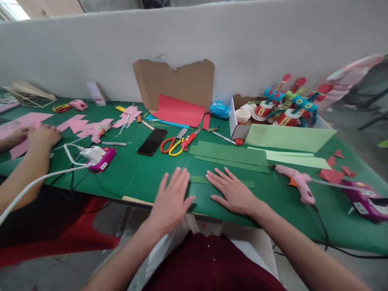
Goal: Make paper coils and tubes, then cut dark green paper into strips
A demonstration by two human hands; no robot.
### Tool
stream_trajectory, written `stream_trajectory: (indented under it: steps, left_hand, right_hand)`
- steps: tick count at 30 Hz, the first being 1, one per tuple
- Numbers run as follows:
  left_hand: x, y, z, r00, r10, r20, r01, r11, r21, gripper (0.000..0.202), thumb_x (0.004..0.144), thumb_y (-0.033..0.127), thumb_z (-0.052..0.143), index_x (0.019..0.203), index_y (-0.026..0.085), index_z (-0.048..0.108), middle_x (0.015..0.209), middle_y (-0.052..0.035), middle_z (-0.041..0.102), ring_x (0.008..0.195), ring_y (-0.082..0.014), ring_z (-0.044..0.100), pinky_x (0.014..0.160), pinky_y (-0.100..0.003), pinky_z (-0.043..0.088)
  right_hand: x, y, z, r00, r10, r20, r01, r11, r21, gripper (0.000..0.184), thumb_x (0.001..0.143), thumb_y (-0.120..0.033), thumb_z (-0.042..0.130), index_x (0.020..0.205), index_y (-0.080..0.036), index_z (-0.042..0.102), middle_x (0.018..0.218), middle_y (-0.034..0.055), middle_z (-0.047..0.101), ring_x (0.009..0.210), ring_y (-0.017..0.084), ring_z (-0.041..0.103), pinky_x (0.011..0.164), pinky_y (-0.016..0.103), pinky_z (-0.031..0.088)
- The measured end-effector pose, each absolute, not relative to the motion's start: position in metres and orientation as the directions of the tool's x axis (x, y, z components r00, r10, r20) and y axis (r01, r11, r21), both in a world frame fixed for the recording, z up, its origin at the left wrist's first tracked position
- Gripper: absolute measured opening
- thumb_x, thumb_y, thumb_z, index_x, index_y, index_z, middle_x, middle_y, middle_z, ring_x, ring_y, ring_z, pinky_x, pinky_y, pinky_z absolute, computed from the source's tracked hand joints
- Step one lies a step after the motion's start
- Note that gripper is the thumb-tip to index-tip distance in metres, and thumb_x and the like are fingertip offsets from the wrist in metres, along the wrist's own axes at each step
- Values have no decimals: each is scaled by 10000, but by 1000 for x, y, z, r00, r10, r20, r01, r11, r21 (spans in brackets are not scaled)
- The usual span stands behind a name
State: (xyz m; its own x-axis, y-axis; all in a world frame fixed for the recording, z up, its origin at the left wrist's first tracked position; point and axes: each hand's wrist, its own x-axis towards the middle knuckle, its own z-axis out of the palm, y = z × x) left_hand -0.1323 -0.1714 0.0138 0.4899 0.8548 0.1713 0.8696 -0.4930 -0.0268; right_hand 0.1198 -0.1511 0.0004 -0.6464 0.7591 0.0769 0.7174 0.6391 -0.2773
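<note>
My left hand (pixel 172 199) lies flat and open on the green table (pixel 127 173) near its front edge, fingers spread. My right hand (pixel 233 190) rests flat and open beside it, fingertips touching a narrow dark green paper strip (pixel 200 179). Neither hand holds anything. Larger dark green paper sheets (pixel 230 154) lie just beyond my fingers. Yellow-and-orange scissors (pixel 173 144) and a black phone (pixel 152 142) sit farther back to the left. A pink glue gun (pixel 295 182) lies to the right of my right hand.
Another person's hands (pixel 39 135) rest on pink paper (pixel 24 123) at far left. White cable and purple power strip (pixel 98 157) lie left; another purple strip (pixel 365 200) right. Red paper (pixel 178 111), cardboard (pixel 176 83), light green sheet (pixel 287 138) and a box of paper-cup crafts (pixel 281 109) stand behind.
</note>
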Motion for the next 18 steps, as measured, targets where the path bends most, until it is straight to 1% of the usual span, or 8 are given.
stream_trajectory:
  steps: [2, 5, 8, 12, 15, 18]
  left_hand:
    - [-107, -173, 9, 607, 783, 132, 789, -614, 11, 634, 969, 509, 260, 1469, 127, 344, 1543, -114, 339, 1459, -250, 220, 1161, -473, 224]
    - [-94, -173, -1, 664, 740, 111, 740, -671, 46, 701, 951, 583, 236, 1472, 124, 336, 1534, -110, 359, 1446, -236, 258, 1155, -437, 250]
    - [-120, -171, -8, 638, 759, 129, 762, -647, 38, 702, 946, 586, 249, 1475, 131, 336, 1523, -121, 376, 1435, -243, 287, 1150, -436, 263]
    - [-169, -170, -9, 532, 832, 158, 843, -538, -3, 659, 961, 537, 253, 1490, 148, 308, 1506, -132, 404, 1415, -247, 329, 1144, -449, 270]
    - [-182, -172, -10, 492, 855, 162, 869, -494, -30, 645, 967, 513, 240, 1485, 136, 319, 1495, -134, 419, 1410, -253, 339, 1146, -466, 259]
    - [-172, -175, -13, 472, 858, 204, 880, -473, -49, 649, 964, 505, 238, 1460, 106, 363, 1473, -153, 444, 1396, -279, 362, 1131, -509, 262]
  right_hand:
    - [118, -151, 2, -646, 761, 53, 724, 634, -273, 629, 961, -524, 374, 1508, -228, 279, 1548, 48, 333, 1445, 289, 254, 1181, 553, 192]
    - [120, -152, 3, -644, 764, 35, 728, 627, -278, 616, 969, -514, 362, 1508, -226, 279, 1550, 45, 329, 1451, 282, 238, 1185, 548, 186]
    - [130, -155, 2, -638, 770, 33, 731, 618, -288, 607, 974, -511, 354, 1513, -247, 263, 1552, 31, 327, 1455, 276, 226, 1188, 545, 179]
    - [142, -158, 4, -622, 783, 9, 747, 597, -292, 612, 974, -523, 340, 1517, -256, 244, 1553, 27, 325, 1458, 274, 218, 1188, 550, 168]
    - [127, -160, 15, -579, 815, 7, 781, 557, -281, 703, 938, -604, 356, 1509, -202, 276, 1553, 64, 322, 1460, 301, 200, 1189, 558, 143]
    - [88, -166, 29, -586, 807, 69, 761, 577, -296, 800, 902, -676, 345, 1499, -145, 299, 1560, 105, 295, 1469, 295, 173, 1204, 531, 89]
